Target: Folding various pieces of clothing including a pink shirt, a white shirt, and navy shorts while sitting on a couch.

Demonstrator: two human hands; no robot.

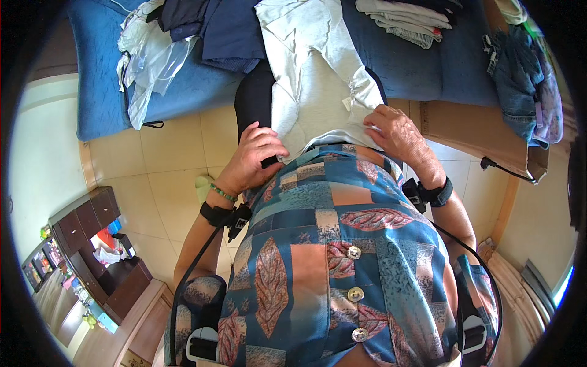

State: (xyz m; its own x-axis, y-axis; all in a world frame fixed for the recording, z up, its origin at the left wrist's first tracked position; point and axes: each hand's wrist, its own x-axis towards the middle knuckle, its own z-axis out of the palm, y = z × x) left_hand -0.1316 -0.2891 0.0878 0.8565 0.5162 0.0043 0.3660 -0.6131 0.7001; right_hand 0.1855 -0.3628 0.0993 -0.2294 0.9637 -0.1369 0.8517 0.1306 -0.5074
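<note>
A light grey long-sleeved top (321, 91) lies spread over my dark-trousered lap and up onto the blue seat. Its sleeves are folded inward, and a small white tag (347, 103) shows near the right side. At the hem's left corner, my left hand (257, 156) has fingers and thumb closed about the cloth edge. The right corner is pinched in my right hand (396, 133), whose fingertips are partly hidden by the fabric. Both wrists carry black straps with small devices, and a green bead bracelet (224, 192) circles the left one.
Dark blue folded clothes (231, 36) and a clear plastic bag (156, 64) lie on the blue sofa (105, 91). Folded light garments (408, 20) are stacked at right. Denim clothing (516, 78) hangs over a cardboard box (472, 128); a black plug cable (504, 169) crosses its edge.
</note>
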